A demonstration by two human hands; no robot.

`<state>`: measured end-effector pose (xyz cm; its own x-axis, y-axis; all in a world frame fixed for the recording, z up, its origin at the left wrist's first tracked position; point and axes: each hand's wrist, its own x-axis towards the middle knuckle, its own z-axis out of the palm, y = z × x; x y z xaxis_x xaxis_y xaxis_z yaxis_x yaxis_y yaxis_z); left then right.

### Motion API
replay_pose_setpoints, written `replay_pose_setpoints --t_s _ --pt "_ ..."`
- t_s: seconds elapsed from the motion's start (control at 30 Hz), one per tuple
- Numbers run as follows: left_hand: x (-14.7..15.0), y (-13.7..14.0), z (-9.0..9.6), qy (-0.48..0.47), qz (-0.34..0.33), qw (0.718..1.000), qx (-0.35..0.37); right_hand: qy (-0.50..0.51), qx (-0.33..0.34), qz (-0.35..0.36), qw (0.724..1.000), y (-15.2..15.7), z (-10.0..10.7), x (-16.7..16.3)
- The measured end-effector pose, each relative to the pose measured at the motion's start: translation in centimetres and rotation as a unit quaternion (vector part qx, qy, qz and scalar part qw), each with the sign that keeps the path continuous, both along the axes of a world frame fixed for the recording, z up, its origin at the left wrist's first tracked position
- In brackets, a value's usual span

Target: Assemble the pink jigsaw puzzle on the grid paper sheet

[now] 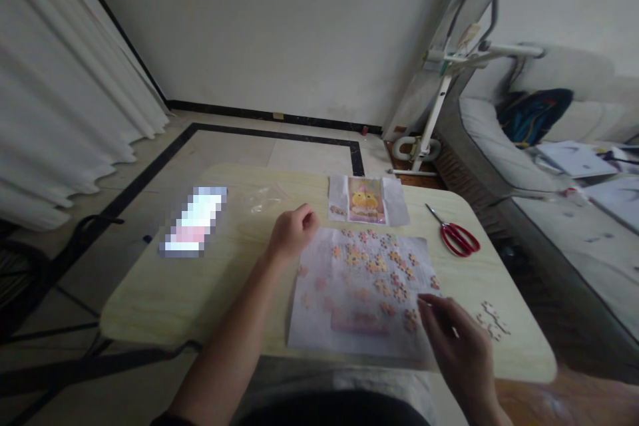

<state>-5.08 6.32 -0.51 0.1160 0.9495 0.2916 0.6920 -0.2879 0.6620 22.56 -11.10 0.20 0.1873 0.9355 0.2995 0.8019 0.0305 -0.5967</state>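
My left hand (294, 231) is curled closed at the upper left corner of a white paper sheet (319, 319); nothing shows in its fingers. At the sheet's right edge, my right hand (459, 336) has its thumb and fingers drawn together, and what they may hold is hidden. Scattered over the sheet are several jigsaw puzzle pieces (377, 264), some joined in small clusters, on a faint printed picture. Just beyond lies a smaller sheet with a yellow and pink picture (366, 200). To the right of my right hand are more loose puzzle pieces (492, 321).
Red-handled scissors (459, 239) lie on the right of the table (234, 286). A blurred-out, bright phone-like device (196, 221) and a clear plastic bag (264, 198) are on the left. Behind stand white exercise equipment (436, 106) and a sofa (499, 140).
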Motion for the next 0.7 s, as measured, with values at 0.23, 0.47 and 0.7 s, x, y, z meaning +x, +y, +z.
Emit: replay_pose_setpoints --t_s 0.23,0.47,0.7 --pt "-0.1 -0.1 0.0 -0.014 0.015 1.000 0.003 -0.114 -0.112 0.177 0.971 5.9 2.3 -12.8" --pt "-0.2 0.1 -0.2 -0.025 0.014 1.000 0.008 -0.216 -0.183 0.191 0.940 7.7 1.9 -15.6" --pt "-0.3 0.0 -0.2 -0.030 0.017 0.999 0.014 -0.228 -0.196 0.178 0.937 8.0 1.9 -16.2"
